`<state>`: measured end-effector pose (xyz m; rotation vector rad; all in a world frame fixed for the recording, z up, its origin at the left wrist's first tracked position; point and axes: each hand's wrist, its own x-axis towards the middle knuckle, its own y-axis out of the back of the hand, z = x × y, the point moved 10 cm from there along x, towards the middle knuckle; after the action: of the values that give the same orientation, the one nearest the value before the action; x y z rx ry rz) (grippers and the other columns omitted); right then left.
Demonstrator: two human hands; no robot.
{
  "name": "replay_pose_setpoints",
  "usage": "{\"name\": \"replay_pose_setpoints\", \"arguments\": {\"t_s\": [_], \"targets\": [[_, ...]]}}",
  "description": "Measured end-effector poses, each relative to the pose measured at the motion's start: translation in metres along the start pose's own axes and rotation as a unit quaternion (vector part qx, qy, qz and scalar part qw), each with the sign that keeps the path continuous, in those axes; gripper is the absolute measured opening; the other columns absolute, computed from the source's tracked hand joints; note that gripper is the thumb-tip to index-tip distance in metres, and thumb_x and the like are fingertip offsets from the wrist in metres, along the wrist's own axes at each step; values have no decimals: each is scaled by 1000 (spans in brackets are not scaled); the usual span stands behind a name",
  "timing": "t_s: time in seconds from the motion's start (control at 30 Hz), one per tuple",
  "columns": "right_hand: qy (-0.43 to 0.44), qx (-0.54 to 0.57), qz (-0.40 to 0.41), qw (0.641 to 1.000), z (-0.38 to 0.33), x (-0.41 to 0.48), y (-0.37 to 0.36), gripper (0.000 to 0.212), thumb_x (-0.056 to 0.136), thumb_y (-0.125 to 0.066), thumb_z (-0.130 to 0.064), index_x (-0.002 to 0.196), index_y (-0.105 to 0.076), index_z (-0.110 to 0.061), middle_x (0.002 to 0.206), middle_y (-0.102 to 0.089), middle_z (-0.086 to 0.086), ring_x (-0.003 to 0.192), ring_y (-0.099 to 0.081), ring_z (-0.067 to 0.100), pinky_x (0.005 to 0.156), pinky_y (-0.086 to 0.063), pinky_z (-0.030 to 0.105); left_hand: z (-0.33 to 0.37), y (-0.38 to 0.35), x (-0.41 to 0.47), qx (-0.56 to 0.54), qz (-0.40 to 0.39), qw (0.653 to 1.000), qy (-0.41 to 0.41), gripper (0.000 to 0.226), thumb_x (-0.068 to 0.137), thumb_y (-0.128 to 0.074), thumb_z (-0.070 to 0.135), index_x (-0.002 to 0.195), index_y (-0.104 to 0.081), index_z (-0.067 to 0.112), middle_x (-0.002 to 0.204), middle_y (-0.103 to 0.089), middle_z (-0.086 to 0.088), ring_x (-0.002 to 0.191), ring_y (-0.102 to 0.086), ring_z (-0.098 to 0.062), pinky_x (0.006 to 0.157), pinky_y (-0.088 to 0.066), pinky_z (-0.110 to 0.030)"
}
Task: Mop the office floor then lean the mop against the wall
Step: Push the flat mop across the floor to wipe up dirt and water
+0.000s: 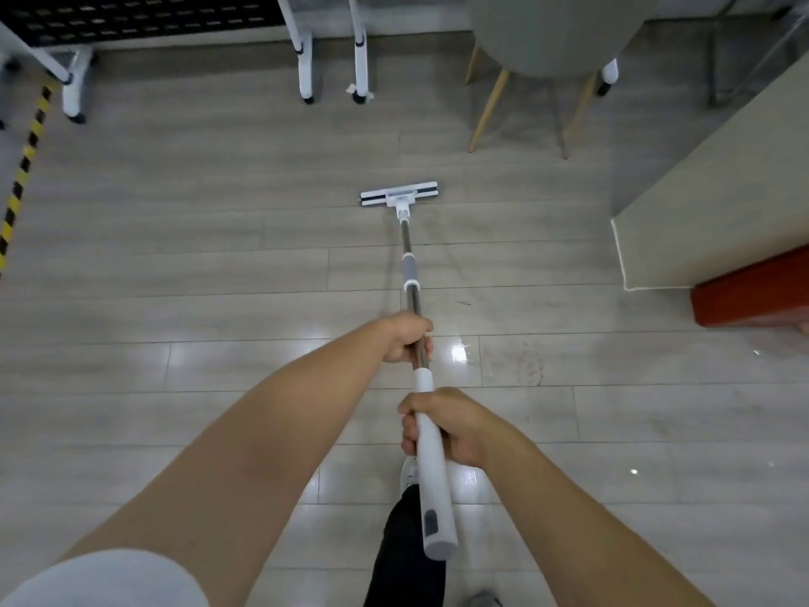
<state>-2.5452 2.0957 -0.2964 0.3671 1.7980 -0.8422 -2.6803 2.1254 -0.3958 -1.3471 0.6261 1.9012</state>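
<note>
- We're gripping the mop (413,300) two-handed: left hand (409,337) fingers wrapping the far metal pole, right hand (442,424) fingers curling around the near white grip.
- Its head (399,194) is lying flat on the floor (175,256), far ahead.

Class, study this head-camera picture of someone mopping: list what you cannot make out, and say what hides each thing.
- Underside of the mop head: pressed to the floor, so its pad is hidden.
- Pole under the left hand and right hand: covered by each grip.
- Grey chair: its upper part is cut off by the top edge.
- Red object: cut off by the right edge and partly under the beige surface.
- The person's shoe: mostly behind the white handle.
</note>
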Motion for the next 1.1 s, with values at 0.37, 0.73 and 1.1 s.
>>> {"name": "replay_pose_setpoints", "arguments": {"t_s": [0.37, 0.73, 1.1], "targets": [[2, 37, 73, 997, 110, -30, 25, 36, 96, -69, -10, 126, -54, 2, 91, -66, 22, 69, -72, 32, 68, -64, 46, -122, -42, -77, -76, -86, 993, 26, 22, 104, -53, 16, 117, -50, -1, 97, -70, -18, 81, -73, -26, 69, -62, -40], [-29, 74, -13, 997, 299, -111, 34, 47, 100, -64, -22, 134, -51, 8, 121, -68, 31, 109, -70, 43, 94, -54, 60, -296, -91, -168, -30, -108, 993, 36, 28, 103, -55, 22, 123, -55, 2, 95, -74, -18, 83, -74, -26, 70, -62, -39], [-16, 37, 52, 998, 350, -116, 41, 39, 102, -62, -21, 126, -57, 9, 93, -66, 24, 74, -68, 34, 69, -60, 43, -369, -104, -197, -42, -108, 992, 44, 29, 100, -59, 20, 124, -55, 3, 102, -68, -15, 93, -69, -28, 80, -59, -43]]}}
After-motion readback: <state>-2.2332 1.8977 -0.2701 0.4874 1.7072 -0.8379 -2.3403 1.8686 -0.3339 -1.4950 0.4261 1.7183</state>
